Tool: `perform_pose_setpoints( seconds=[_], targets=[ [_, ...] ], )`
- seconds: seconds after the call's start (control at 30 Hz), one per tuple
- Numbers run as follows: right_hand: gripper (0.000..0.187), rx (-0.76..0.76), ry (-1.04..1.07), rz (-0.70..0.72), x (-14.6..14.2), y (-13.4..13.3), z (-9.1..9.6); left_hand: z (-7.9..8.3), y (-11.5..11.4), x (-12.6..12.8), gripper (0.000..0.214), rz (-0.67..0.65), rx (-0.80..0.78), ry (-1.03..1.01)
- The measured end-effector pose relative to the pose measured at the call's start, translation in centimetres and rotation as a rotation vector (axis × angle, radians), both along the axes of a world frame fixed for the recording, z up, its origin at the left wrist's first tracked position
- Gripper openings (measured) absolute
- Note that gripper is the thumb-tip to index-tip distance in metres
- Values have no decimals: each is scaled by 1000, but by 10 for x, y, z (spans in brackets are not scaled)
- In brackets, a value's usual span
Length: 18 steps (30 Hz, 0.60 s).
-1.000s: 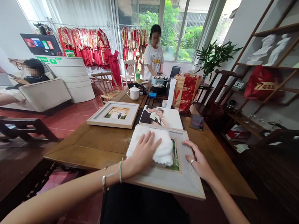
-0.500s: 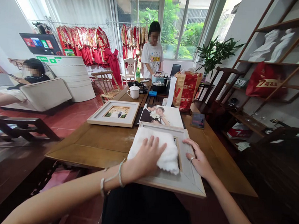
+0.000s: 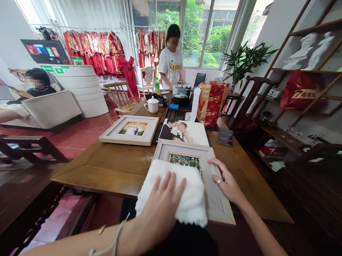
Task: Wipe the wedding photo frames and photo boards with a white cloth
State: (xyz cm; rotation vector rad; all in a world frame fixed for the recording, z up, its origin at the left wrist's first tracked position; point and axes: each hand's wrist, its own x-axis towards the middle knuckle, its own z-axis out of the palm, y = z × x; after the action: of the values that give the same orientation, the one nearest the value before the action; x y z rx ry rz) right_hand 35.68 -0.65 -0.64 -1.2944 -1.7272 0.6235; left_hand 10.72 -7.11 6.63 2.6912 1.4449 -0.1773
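A pale wooden picture frame [image 3: 216,193] with a photo of a couple lies at the near edge of the wooden table [image 3: 118,167]. My left hand [image 3: 161,209] lies flat with spread fingers on a white fluffy cloth [image 3: 192,197], pressing it onto the frame's near part. My right hand [image 3: 227,182], with a ring on one finger, rests open on the frame's right border.
A second framed photo [image 3: 130,129] and an unframed print [image 3: 185,132] lie further back. Beyond stand a white teapot [image 3: 153,104], a red-and-gold bag [image 3: 210,103] and a standing person [image 3: 170,61]. Shelves [image 3: 309,75] are at right; another person [image 3: 36,83] sits at left.
My left hand has dragged the white cloth toward me across the frame, uncovering the photo's upper part. My right hand has stayed on the frame's right border.
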Motion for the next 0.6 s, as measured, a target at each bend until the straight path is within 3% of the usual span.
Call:
perform_pose_setpoints(
  seconds=[0.2, 0.37, 0.5, 0.6],
  targets=[
    [46, 25, 2, 8, 2, 1, -2, -7, 72, 15, 77, 36, 183, -82],
    [47, 19, -6, 1, 2, 3, -2, -4, 112, 38, 76, 13, 229, -113],
    [48, 16, 16, -11, 2, 5, -5, -2, 120, 47, 75, -44, 162, -112],
    [47, 27, 38, -36, 3, 6, -8, 1, 100, 45, 78, -126, 41, -79]
  ],
)
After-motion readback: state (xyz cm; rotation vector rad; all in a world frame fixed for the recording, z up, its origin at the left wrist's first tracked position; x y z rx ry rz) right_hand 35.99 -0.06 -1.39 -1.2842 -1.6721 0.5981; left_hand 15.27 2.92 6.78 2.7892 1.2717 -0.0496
